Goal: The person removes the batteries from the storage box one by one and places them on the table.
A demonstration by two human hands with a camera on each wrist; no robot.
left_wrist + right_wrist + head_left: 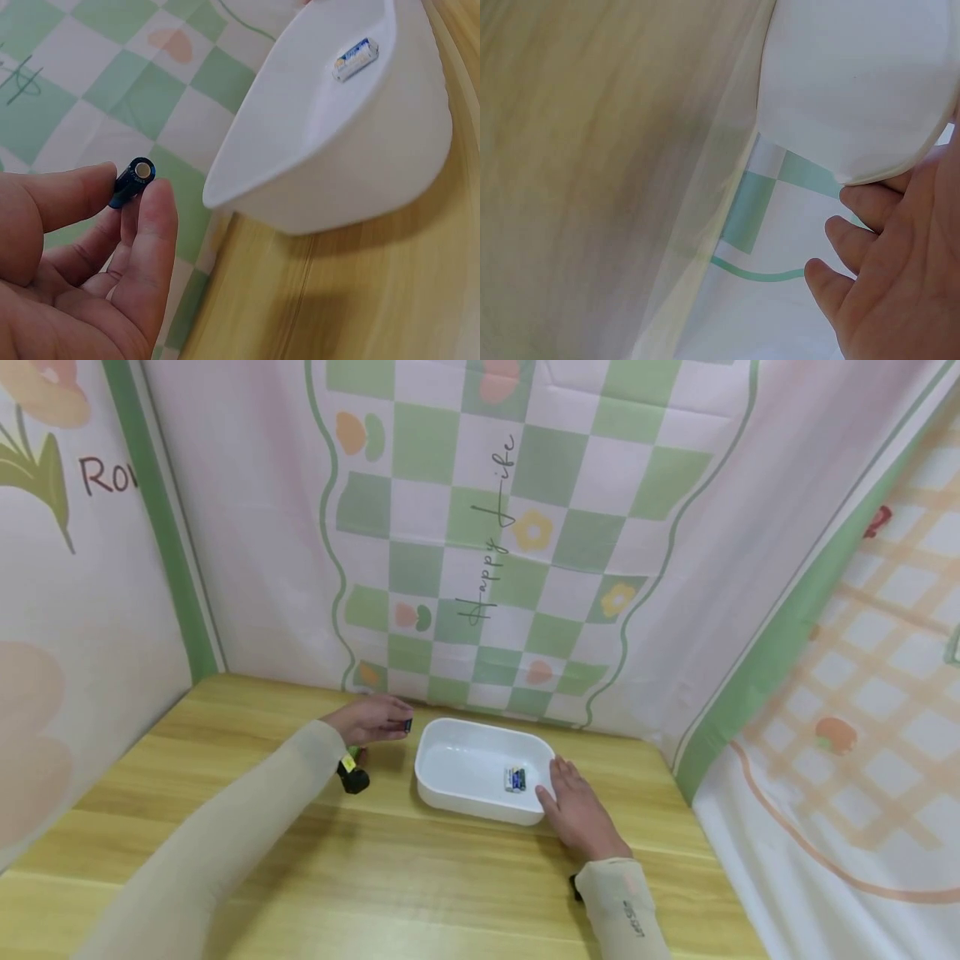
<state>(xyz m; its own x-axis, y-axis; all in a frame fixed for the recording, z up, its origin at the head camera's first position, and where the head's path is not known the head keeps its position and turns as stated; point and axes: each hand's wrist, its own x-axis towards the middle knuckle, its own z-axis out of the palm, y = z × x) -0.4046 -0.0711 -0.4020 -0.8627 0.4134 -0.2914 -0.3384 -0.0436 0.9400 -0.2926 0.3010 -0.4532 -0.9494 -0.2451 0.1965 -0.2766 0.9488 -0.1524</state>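
Observation:
My left hand (367,718) pinches a small dark battery (133,183) between thumb and fingertips, its flat end facing the left wrist camera. That hand hovers just off the left end of a white rectangular basin (480,811). Inside the basin, toward its right end, a few small batteries (515,779) lie side by side, with white, blue and dark wrappers. My right hand (581,814) rests at the basin's right end, thumb over the rim. In the right wrist view its fingers (851,241) extend loosely at the basin's outer wall.
The basin stands on a light wood table (360,868) near its back edge. A printed curtain (480,527) hangs right behind it, with more cloth at both sides. A black wrist device (354,778) sits under my left wrist.

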